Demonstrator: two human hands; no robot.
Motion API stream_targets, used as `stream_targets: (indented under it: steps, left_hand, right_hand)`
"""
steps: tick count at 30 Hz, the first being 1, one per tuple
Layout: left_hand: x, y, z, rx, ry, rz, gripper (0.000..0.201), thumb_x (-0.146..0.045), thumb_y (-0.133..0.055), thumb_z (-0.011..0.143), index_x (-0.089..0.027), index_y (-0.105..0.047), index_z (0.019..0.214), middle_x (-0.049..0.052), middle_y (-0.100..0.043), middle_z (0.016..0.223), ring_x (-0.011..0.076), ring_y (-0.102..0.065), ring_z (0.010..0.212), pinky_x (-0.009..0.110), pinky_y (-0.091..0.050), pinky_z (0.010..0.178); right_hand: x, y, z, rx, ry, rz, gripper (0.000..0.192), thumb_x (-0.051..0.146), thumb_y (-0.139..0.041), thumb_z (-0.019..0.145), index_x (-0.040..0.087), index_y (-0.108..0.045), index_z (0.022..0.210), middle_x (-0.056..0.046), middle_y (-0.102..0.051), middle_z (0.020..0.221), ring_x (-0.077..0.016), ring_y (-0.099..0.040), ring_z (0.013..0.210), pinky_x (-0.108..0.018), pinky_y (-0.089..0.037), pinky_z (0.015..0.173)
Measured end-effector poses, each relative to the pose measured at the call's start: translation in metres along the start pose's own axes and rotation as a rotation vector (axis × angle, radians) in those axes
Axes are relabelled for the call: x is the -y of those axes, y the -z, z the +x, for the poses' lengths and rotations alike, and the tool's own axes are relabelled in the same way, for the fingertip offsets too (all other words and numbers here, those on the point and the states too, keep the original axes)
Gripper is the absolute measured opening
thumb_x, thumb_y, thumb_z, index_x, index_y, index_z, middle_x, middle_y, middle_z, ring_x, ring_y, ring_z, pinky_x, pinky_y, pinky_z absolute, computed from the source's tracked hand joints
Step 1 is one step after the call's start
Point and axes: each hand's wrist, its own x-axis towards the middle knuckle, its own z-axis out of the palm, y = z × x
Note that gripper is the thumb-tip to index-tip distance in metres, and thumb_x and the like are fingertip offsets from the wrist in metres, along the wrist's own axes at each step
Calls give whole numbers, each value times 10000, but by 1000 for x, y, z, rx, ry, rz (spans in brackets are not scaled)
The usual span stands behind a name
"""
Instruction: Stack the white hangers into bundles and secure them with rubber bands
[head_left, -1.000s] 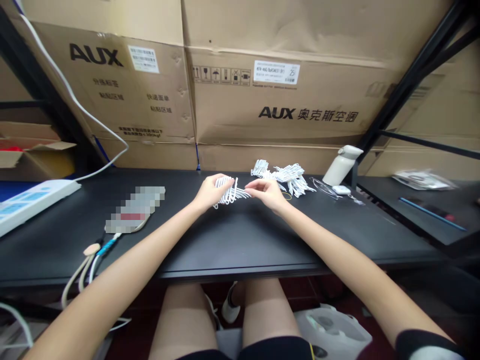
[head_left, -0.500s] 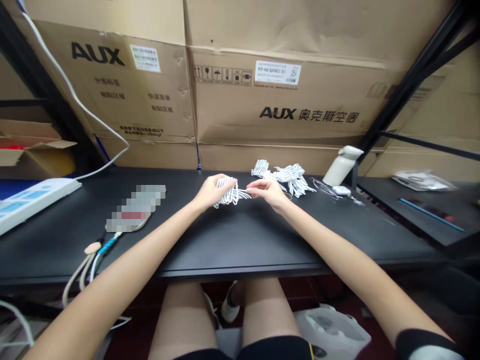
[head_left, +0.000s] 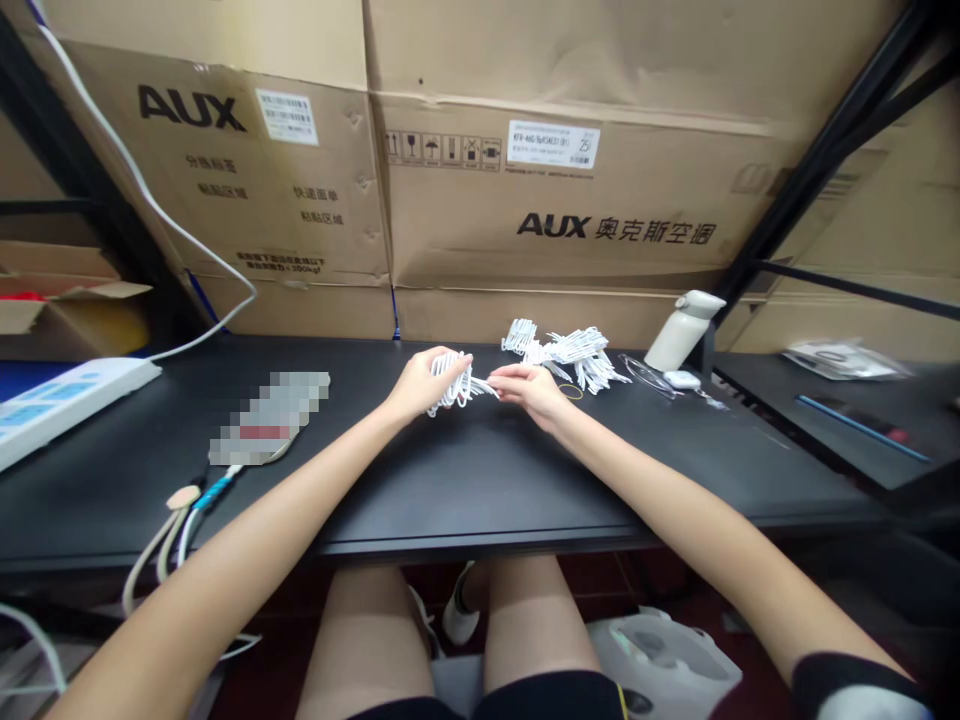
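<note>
My left hand grips a bundle of small white hook-shaped plastic pieces, held just above the black tabletop. My right hand pinches the right end of the same bundle with its fingertips. Behind my right hand lies a loose pile of the same white pieces. A thin yellow rubber band lies on the table beside my right hand.
Large AUX cardboard boxes wall off the back of the table. A white power strip lies far left, cables hang at the front left, and a white bottle with a small white object stands at the right.
My right hand has shifted slightly left along the bundle's end. My left hand has stayed in place with the bundle.
</note>
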Motion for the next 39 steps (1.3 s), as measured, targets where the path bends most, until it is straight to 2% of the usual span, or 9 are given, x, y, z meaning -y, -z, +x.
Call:
stream_targets:
  steps: [5, 9, 14, 20, 26, 32, 39]
  left_hand:
    - [1, 0, 0, -23, 1, -16, 429, -582, -592, 746, -161, -638, 818, 10, -618, 610, 128, -562, 481, 209, -422, 410]
    - [1, -1, 0, -18, -28, -30, 421, -580, -580, 762, -163, -618, 810, 11, -624, 625, 130, -574, 512, 214, -428, 448]
    - [4, -4, 0, -35, -61, -8, 427, -587, -575, 766, -167, -608, 829, 14, -643, 649, 139, -594, 551, 223, -441, 498]
    - [6, -6, 1, 6, 4, -108, 425, -594, -576, 769, -179, -583, 857, 9, -630, 613, 149, -595, 494, 241, -452, 433]
    - [3, -8, 1, 53, 87, -204, 423, -574, -622, 746, -170, -566, 859, 50, -662, 666, 184, -638, 542, 259, -475, 405]
    - [-3, -7, -2, 73, 131, -239, 412, -530, -687, 706, -166, -552, 847, 32, -653, 618, 161, -607, 500, 263, -484, 416]
    - [-2, -6, -2, 130, 104, -228, 348, -456, -699, 715, -163, -601, 874, 62, -683, 738, 177, -655, 601, 281, -519, 523]
  right_hand:
    - [0, -4, -2, -57, 41, -28, 298, 298, -834, 496, 147, -691, 710, -21, -686, 696, -118, -611, 627, -274, -502, 670]
    - [1, -4, -3, -59, 138, -91, 298, 320, -829, 498, 153, -683, 697, -26, -696, 704, -142, -628, 667, -312, -507, 746]
    - [0, -5, -4, -72, 246, -171, 293, 360, -806, 541, 155, -671, 701, -46, -691, 689, -159, -617, 631, -327, -508, 686]
    - [-1, -8, -6, -58, 357, -179, 253, 353, -779, 592, 160, -658, 701, -36, -670, 677, -142, -591, 601, -309, -499, 646]
    - [-1, -10, -6, -32, 312, -155, 287, 381, -786, 567, 158, -647, 682, -28, -656, 653, -131, -566, 564, -303, -491, 597]
    - [1, -11, -8, -61, 313, -140, 308, 401, -796, 549, 167, -650, 686, -23, -657, 648, -139, -583, 586, -307, -513, 615]
    - [2, -11, -8, 41, 245, -137, 311, 404, -798, 554, 171, -679, 721, -28, -682, 704, -148, -611, 646, -297, -525, 638]
